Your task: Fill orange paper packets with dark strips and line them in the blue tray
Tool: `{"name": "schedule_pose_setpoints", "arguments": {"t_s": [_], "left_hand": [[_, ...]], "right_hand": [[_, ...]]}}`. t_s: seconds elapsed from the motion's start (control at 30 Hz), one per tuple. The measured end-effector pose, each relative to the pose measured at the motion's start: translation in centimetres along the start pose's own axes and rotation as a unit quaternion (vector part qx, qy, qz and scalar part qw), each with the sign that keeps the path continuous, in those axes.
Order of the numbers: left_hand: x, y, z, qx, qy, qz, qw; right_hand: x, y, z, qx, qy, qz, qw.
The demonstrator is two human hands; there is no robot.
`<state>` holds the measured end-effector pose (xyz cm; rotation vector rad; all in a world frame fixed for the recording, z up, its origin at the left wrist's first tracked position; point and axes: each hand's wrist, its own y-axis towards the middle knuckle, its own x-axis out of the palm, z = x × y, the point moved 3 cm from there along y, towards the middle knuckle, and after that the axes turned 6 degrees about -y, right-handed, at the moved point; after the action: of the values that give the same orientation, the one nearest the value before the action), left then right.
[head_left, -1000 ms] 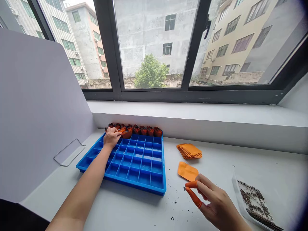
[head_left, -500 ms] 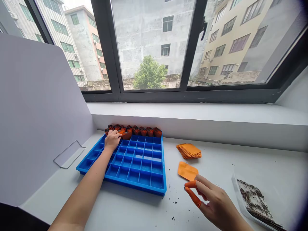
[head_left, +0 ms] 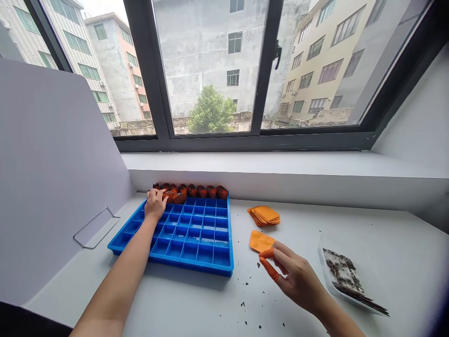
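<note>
Where packets (head_left: pixel 192 190) are lined along the back edge of the tray (head_left: pixel 192 253), its back-left corner is partly covered by the left hand (head_left: pixel 154 204); whether its fingers are clamped on any cannot be told. Right of the tray, an orange sheet (head_left: pixel 260 240) is overlapped by the right hand (head_left: pixel 298 278), thumb and forefinger nearly together, contact unclear. A stack (head_left: pixel 264 216) is set nearer the worktop's back edge.

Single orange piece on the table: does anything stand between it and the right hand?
Nothing visible does. The right hand overlaps the near edge of the single orange piece in view, though contact is unclear; the orange stack lies beyond it.
</note>
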<state>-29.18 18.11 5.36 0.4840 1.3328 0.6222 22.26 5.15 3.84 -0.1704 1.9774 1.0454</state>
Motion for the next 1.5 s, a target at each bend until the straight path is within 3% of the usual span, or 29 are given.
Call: {"name": "schedule_pose_setpoints", "arguments": {"t_s": [0.17, 0.4, 0.5, 0.6, 0.7, 0.77, 0.8, 0.87, 0.93, 1.03, 1.07, 1.13, 1.33, 1.5], "left_hand": [[-0.3, -0.2, 0.6, -0.014, -0.002, -0.020, 1.000], [-1.3, -0.2, 2.4, -0.046, 0.002, -0.070, 0.996], [-2.7, 0.5, 3.4, -0.051, -0.005, -0.089, 0.995], [-4.6, 1.4, 4.8, -0.079, -0.008, -0.074, 0.994], [-6.9, 1.2, 7.6, -0.125, 0.003, 0.000, 0.992], [-8.2, 0.0, 10.9, -0.124, 0.001, 0.045, 0.991], [-8.6, -0.9, 13.0, -0.104, -0.009, 0.061, 0.993], [-9.2, -3.0, 18.1, 0.019, -0.094, 0.065, 0.993], [-8.8, -5.4, 23.5, 0.168, -0.161, -0.024, 0.972], [-6.7, -8.7, 30.0, 0.363, -0.172, -0.238, 0.884], [-5.7, -9.4, 31.4, 0.387, -0.155, -0.300, 0.858], [-3.9, -10.0, 33.4, 0.400, -0.137, -0.356, 0.834], [0.5, -10.4, 36.3, 0.374, -0.095, -0.378, 0.841], [2.0, -11.0, 37.1, 0.356, -0.083, -0.354, 0.861]], "right_hand": [[0.7, -0.2, 0.7, 0.023, 0.011, -0.005, 1.000], [-0.3, -0.3, 1.9, 0.115, 0.053, 0.043, 0.991], [-0.6, -0.6, 2.7, 0.165, 0.069, 0.104, 0.978], [-0.4, -0.8, 3.4, 0.219, 0.077, 0.173, 0.957], [-0.2, -1.0, 3.7, 0.249, 0.101, 0.217, 0.938], [-0.2, -1.0, 3.7, 0.267, 0.116, 0.237, 0.927], [-0.2, -1.0, 3.6, 0.275, 0.118, 0.244, 0.923], [-0.3, -1.1, 3.5, 0.284, 0.113, 0.256, 0.917], [-0.5, -1.1, 3.5, 0.286, 0.107, 0.270, 0.913], [-0.6, -1.0, 3.5, 0.290, 0.108, 0.280, 0.909], [-0.7, -1.0, 3.6, 0.291, 0.109, 0.279, 0.909], [-0.7, -0.9, 3.8, 0.288, 0.110, 0.277, 0.910], [-0.9, -0.7, 3.9, 0.261, 0.102, 0.268, 0.922], [-0.7, -0.6, 3.5, 0.260, 0.130, 0.229, 0.929]]}}
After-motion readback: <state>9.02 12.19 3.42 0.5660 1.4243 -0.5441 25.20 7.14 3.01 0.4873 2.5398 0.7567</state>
